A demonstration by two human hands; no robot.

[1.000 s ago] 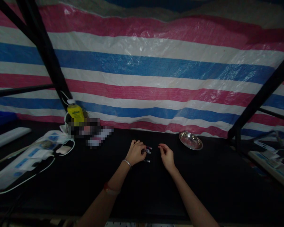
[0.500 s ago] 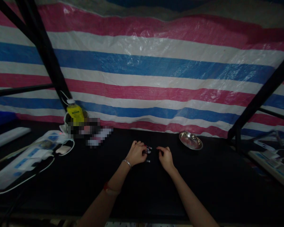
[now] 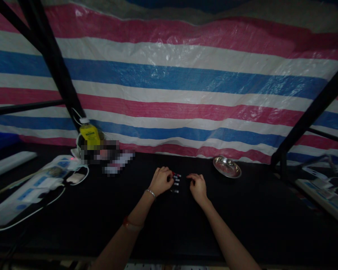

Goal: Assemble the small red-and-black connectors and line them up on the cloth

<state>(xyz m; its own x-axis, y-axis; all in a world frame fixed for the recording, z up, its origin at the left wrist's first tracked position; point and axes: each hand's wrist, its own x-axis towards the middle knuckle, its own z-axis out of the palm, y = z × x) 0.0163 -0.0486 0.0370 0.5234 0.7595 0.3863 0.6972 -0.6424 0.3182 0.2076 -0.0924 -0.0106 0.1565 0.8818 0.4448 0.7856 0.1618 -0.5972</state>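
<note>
Several small dark cylinders with silvery ends (image 3: pixel 176 184) lie in a column on the black table (image 3: pixel 169 232). The topmost one (image 3: pixel 177 175) shows some red. My left hand (image 3: pixel 161 181) is at their left with its fingers curled, its fingertips beside the upper ones; what it grips, if anything, is too small to name. To the right of the column, apart from it, my right hand (image 3: pixel 198 187) rests with curled fingers, thumb and index finger close together. A small dark reddish spot shows at its fingertips, too dim to name.
A round metal dish (image 3: pixel 227 167) stands at the back right. White power strips with cables (image 3: pixel 30 191) lie at the left, near a yellow bottle (image 3: pixel 90 134) and blurred items. Black frame bars and a striped sheet (image 3: pixel 186 82) stand behind. Another strip (image 3: pixel 323 198) is far right.
My left hand has drawn slightly left from the small cylinders, and more of them now show. My right hand has shifted very slightly to the right.
</note>
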